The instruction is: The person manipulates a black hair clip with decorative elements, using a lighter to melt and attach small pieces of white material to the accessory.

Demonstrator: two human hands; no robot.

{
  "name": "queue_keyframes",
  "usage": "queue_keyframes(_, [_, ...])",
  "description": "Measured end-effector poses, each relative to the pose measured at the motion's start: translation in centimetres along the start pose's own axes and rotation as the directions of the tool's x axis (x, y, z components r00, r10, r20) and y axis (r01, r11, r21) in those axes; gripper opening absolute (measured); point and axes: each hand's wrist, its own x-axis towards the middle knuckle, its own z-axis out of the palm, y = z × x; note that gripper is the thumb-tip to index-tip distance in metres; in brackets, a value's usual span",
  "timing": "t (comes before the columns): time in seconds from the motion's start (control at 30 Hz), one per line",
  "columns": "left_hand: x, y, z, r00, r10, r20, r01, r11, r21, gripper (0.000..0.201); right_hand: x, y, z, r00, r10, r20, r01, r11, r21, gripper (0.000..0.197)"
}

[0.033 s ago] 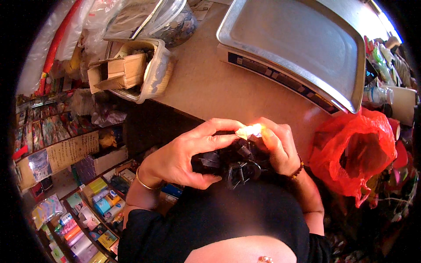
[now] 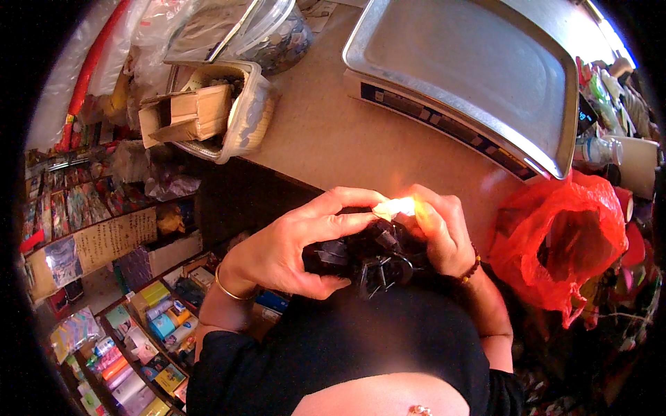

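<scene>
While the left hand and right hand grasp a black bundle by the worktop's near edge, a light glows between their fingertips.

Worn items, seen from above. Torso: a plain black top, its wide, rounded neckline forming a smooth curve near the lower edge; a soft pale haze lies over part of the cloth. Arms: short black sleeves — left sleeve and right sleeve — leave both forearms bare. Left wrist: a thin, plain, gold-toned bangle. Right wrist: a bracelet of small round beads, dark red to amber. Neck: a small shiny ornament, cut by the lower edge. The left hand and right hand are ungloved.
</scene>
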Motion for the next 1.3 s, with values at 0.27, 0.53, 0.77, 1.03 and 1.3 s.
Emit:
queue_keyframes(0.27, [0.0, -0.2, 0.1, 0.999, 0.049, -0.017, -0.05, 0.998, -0.045, 0.067, 0.0, -0.2, 0.1, 0.999, 0.026, -0.028, -0.025, 0.999, 0.03, 0.023])
queue_keyframes(0.53, [0.4, 0.3, -0.3, 0.999, 0.01, 0.047, -0.006, 0.997, -0.072, 0.066, 0.3, 0.6, -0.2, 0.988, -0.145, -0.045, 0.144, 0.989, -0.024, 0.021])
queue_keyframes(0.77, [0.3, -0.1, -0.1, 0.999, 0.036, 0.036, -0.032, 0.995, -0.097, 0.066, 0.4, 0.2, -0.6, 0.984, -0.175, -0.022, 0.175, 0.985, -0.009, 0.021])
queue_keyframes(1.03, [0.5, 0.1, -0.2, 0.999, 0.001, 0.053, 0.004, 0.997, -0.082, 0.067, 0.5, -0.1, -0.6, 0.993, -0.121, 0.008, 0.121, 0.993, 0.01, 0.02])
queue_keyframes(1.3, [0.9, 0.8, -0.7, 0.996, -0.019, 0.09, 0.026, 0.997, -0.078, 0.067, 0.6, 0.4, -0.8, 0.979, -0.202, -0.018, 0.201, 0.979, -0.031, 0.02])
